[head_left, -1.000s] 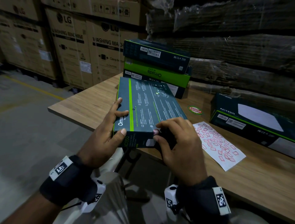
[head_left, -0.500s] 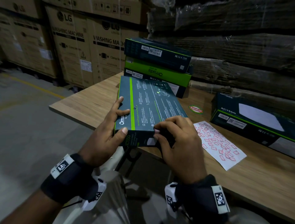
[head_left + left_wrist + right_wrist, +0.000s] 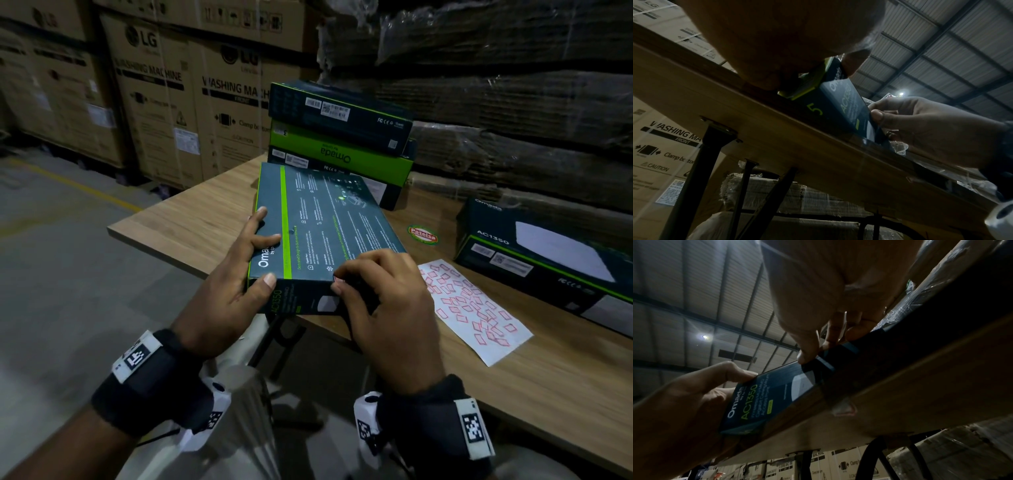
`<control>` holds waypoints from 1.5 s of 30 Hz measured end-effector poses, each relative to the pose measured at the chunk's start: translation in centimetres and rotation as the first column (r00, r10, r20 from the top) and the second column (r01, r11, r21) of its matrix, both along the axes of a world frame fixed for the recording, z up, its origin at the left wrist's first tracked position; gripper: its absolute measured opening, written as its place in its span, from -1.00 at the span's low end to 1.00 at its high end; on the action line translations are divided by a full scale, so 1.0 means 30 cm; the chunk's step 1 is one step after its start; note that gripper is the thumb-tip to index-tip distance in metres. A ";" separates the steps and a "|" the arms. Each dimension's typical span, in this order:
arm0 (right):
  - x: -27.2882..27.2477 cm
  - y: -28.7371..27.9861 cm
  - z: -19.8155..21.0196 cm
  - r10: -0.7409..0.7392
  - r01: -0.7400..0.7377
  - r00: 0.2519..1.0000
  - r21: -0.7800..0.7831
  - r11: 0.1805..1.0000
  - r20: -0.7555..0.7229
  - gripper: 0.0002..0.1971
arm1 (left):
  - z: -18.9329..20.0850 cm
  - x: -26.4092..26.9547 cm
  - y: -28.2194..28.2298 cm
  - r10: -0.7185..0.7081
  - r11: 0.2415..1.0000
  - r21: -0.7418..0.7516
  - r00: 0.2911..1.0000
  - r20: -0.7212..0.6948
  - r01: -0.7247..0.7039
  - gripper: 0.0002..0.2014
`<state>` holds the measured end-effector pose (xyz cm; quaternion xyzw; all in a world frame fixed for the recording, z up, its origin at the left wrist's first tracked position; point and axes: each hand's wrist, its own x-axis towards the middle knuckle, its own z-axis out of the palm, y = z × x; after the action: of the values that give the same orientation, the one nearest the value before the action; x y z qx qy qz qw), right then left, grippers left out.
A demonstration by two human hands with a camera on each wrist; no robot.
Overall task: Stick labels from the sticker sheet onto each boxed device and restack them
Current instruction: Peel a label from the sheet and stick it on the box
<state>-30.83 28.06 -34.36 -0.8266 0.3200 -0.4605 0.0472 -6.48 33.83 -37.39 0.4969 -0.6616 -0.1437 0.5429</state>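
A dark Omada box [image 3: 322,222] with a green stripe lies tilted over the table's near edge. My left hand [image 3: 260,250] grips its near left corner, thumb on top and fingers along the left side. My right hand [image 3: 342,284] pinches a small red label [image 3: 339,280] against the box's near top edge, thumb on the side face. The white sticker sheet [image 3: 472,308] with several red labels lies just right of that hand. The wrist views show the same box [image 3: 840,104] [image 3: 766,399] from below, with the right thumb [image 3: 807,353] on its edge.
A stack of three Omada boxes [image 3: 339,137] stands behind the held box. Another Omada box [image 3: 548,253] lies at the right. A round sticker [image 3: 423,234] is on the wooden table [image 3: 191,219]. Large cartons [image 3: 154,102] stand to the left, wrapped pallets behind.
Both hands stay on the box. The right thumb and forefinger remain at the label on the near edge, with barely any shift.
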 end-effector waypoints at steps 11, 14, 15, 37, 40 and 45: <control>-0.001 0.009 -0.016 0.042 -0.038 0.996 -0.050 0.998 0.082 -0.96 | 0.001 -0.001 0.003 0.001 0.999 0.038 1.000 0.000 -0.001 -0.16; 0.008 0.010 -0.020 0.007 -0.003 0.998 -0.066 0.998 0.064 -0.96 | -0.003 0.001 0.000 0.015 1.000 0.021 1.000 0.026 -0.016 -0.17; 0.010 0.010 -0.020 -0.004 0.008 0.998 -0.067 0.998 0.056 -0.96 | -0.003 0.001 0.001 0.015 1.000 0.017 0.999 0.029 -0.016 -0.19; -0.006 -0.013 -0.009 0.052 -0.053 0.997 0.012 0.999 0.066 -0.93 | -0.003 0.000 0.003 0.024 0.999 0.039 0.998 0.049 -0.026 -0.28; -0.013 -0.017 -0.002 0.052 -0.053 0.998 0.017 0.998 0.031 -0.90 | -0.007 0.002 0.002 0.013 0.999 0.033 0.999 0.043 -0.014 -0.27; -0.018 -0.007 -0.002 0.099 -0.105 0.988 0.040 0.994 0.121 -0.89 | -0.006 -0.001 0.006 0.014 1.000 0.027 0.999 0.029 -0.015 -0.21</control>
<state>-31.36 27.84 -34.41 -0.8118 0.2845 -0.4983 0.1086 -6.52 34.01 -37.55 0.5109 -0.6637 -0.1416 0.5276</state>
